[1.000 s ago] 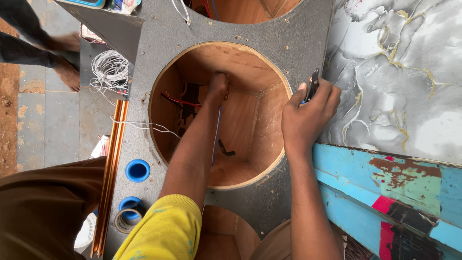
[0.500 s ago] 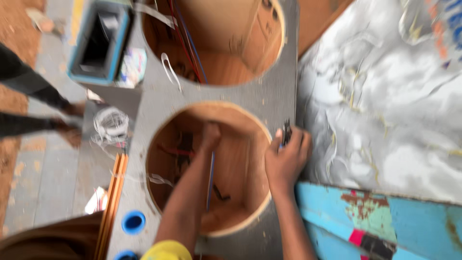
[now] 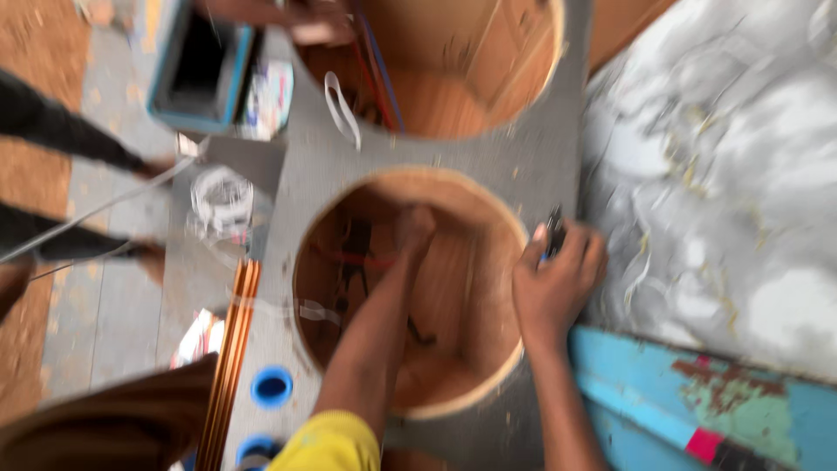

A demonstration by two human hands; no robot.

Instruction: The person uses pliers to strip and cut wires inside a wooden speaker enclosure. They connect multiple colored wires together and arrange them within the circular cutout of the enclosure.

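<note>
A grey speaker cabinet [image 3: 558, 148] lies face up with large round wooden-lined holes. My left hand [image 3: 413, 228] reaches down inside the near hole [image 3: 453, 349], close to red and black wires [image 3: 353, 262]; the blur hides what its fingers do. My right hand [image 3: 558, 279] rests on the grey rim at the hole's right edge, closed around a small dark tool [image 3: 553, 234]. Another person's hand [image 3: 305, 22] shows at the far hole's edge, near red and blue wires [image 3: 379, 78].
A coil of white wire [image 3: 222, 199] lies left of the cabinet. Copper-coloured strips [image 3: 231, 349] and blue round ports [image 3: 272, 386] sit at the lower left. A teal box [image 3: 196, 74] is top left. Grey marbled sheet [image 3: 724, 192] and blue painted board [image 3: 697, 410] lie right. Someone's legs [image 3: 61, 139] stand left.
The view has tilted upward, so the cabinet has slid down the picture and the far hole and teal box have come into sight. Both hands keep their places on the cabinet.
</note>
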